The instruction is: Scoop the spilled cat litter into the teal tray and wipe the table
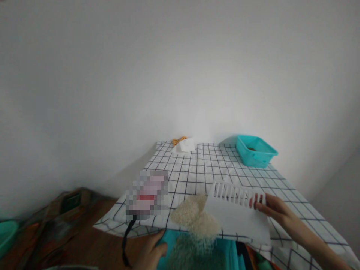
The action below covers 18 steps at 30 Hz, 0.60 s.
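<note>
My right hand (271, 208) grips the slotted back wall of a white plastic scoop-like tray (236, 215) lying on the checked tablecloth (202, 168). Its front edge pushes a heap of white rice (194, 217) at the table's near edge. Grains are spilling over that edge into a teal container (225, 253) held below. My left hand (150, 249) holds the container's rim at the bottom of the view, fingers curled on it.
A teal basin (255, 150) stands at the table's far right. A white box (185, 145) with something orange behind it sits at the far edge by the wall. A blurred-out object (146, 195) with a black strap (127, 238) lies left of the rice. Patterned fabric (64, 217) lies low left.
</note>
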Available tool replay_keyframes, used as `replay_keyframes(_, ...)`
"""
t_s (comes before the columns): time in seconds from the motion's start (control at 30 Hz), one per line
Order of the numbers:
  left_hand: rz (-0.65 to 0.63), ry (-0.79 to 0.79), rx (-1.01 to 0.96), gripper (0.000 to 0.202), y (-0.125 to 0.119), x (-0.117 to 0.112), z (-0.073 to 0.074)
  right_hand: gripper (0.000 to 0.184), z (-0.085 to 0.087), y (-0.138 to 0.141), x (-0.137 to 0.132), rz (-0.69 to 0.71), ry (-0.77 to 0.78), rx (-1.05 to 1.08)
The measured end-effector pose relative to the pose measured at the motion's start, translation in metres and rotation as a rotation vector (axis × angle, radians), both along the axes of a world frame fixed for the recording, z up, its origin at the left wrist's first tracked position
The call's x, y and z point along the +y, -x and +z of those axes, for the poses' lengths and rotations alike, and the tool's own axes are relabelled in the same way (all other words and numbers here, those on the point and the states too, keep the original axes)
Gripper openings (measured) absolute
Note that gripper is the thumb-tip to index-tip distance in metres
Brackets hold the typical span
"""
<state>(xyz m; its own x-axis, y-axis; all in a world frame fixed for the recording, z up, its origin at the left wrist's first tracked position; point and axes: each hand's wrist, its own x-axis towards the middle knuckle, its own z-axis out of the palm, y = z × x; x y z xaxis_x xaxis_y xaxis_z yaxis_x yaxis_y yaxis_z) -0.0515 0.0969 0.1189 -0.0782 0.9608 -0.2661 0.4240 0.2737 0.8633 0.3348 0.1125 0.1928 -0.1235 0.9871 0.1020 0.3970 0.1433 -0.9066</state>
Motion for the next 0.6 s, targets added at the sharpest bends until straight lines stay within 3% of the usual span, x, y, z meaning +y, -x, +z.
replay_keyframes(0.13, -0.012, 0.0, 0.01, 0.04, -0.001, -0.003, 0.003, 0.034, -0.002, -0.002, -0.008, 0.066, 0.032, 0.041)
replay_keyframes(0.23, -0.037, 0.002, 0.038, 0.047, -0.005, -0.005, 0.008, 0.031, -0.005, -0.01, -0.005, 0.011, 0.033, 0.133)
replay_keyframes(0.4, -0.038, -0.013, -0.013, 0.052, -0.005, -0.003, 0.006, 0.036, -0.002, -0.013, 0.026, -0.177, -0.013, 0.218)
replay_keyframes(0.6, 0.0, 0.046, -0.061, 0.052, 0.002, -0.006, 0.003, 0.039, -0.01, 0.002, 0.063, -0.138, 0.035, 0.219)
